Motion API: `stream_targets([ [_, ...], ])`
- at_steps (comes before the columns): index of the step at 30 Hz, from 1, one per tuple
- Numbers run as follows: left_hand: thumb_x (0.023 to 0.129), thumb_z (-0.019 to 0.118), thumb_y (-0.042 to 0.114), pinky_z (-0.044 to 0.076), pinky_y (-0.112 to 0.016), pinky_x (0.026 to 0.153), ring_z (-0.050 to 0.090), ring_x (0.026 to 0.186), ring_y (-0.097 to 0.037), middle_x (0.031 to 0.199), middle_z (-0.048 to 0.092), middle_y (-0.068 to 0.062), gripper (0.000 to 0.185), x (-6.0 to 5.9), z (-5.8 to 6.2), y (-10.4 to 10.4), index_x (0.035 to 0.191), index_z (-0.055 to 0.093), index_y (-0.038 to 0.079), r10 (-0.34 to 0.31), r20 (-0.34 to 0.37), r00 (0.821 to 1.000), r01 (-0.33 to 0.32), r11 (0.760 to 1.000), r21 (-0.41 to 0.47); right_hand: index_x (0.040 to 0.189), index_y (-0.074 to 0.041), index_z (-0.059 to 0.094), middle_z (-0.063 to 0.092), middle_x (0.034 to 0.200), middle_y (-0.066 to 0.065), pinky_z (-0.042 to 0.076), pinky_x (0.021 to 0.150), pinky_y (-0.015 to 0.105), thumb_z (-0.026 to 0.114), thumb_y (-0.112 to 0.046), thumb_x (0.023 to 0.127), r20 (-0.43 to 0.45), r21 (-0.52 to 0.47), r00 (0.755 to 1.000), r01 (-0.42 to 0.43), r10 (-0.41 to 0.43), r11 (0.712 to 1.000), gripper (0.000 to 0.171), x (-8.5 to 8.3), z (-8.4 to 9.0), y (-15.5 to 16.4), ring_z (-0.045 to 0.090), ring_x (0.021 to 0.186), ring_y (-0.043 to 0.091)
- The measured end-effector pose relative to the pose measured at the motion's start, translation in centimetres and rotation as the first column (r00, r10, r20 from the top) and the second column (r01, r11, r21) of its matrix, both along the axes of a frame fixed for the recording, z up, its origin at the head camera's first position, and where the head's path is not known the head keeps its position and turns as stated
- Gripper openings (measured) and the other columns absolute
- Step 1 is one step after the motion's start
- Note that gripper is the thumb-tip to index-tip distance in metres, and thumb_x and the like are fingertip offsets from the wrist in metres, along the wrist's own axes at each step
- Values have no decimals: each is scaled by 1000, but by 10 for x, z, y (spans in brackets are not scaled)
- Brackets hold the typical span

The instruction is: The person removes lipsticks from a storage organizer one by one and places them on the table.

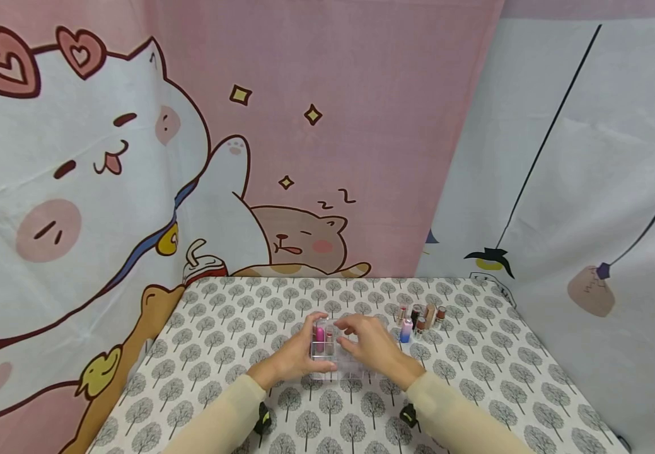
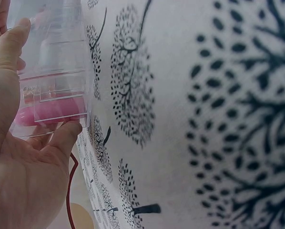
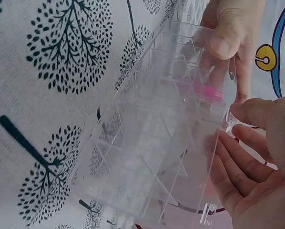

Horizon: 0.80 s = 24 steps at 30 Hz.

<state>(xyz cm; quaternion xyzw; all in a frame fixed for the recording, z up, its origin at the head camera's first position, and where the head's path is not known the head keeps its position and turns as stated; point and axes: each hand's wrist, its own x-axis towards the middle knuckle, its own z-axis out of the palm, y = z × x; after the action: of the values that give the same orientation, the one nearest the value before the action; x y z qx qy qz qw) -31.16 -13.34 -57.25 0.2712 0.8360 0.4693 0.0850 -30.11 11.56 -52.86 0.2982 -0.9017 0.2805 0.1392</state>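
Observation:
A clear plastic organizer box (image 1: 355,364) with several compartments stands on the table in front of me. My left hand (image 1: 292,358) grips its left end, thumb at the near side and fingers around the far side. In that end sits a bright pink lipstick tube (image 1: 319,337), seen through the wall in the left wrist view. Beside it is a smaller reddish-topped lipstick (image 1: 330,341). My right hand (image 1: 374,340) is over the far part of the box, thumb and index apart, with nothing visible between them. In the right wrist view its fingertips are right at the box's edge.
Back right of the box stands a group of lipsticks: a pink-and-blue tube (image 1: 406,330), a black one (image 1: 415,314), a tan one (image 1: 430,313) and several more. The tree-patterned tablecloth (image 1: 236,378) covers the table; printed curtains (image 1: 384,126) hang behind it.

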Motion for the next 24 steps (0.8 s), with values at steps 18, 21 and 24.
stream_targets([
  [18,96,100,30,67,-58,110,81,119,-35,142,77,-21,117,-1,-1,0,179,19,31,-26,13,1000,26,999,22,130,-7,86,90,122,10,72,82,29,92,-12,100,30,54,999,22,-23,998,30,-9,-7,-13,86,97,20],
  [21,96,100,31,67,-59,111,81,119,-34,142,78,-20,117,-1,0,0,179,19,31,-23,6,1000,23,1000,14,128,-8,86,90,121,9,72,81,29,92,-12,99,32,47,999,32,-33,998,30,-8,-6,-14,86,96,20],
  [24,95,100,32,66,-60,112,82,119,-33,143,78,-19,117,-1,0,0,179,18,31,-19,6,1000,19,1000,10,127,-9,86,90,120,8,72,80,29,92,-14,100,46,39,998,44,-46,998,28,-8,-6,-15,87,96,21],
])
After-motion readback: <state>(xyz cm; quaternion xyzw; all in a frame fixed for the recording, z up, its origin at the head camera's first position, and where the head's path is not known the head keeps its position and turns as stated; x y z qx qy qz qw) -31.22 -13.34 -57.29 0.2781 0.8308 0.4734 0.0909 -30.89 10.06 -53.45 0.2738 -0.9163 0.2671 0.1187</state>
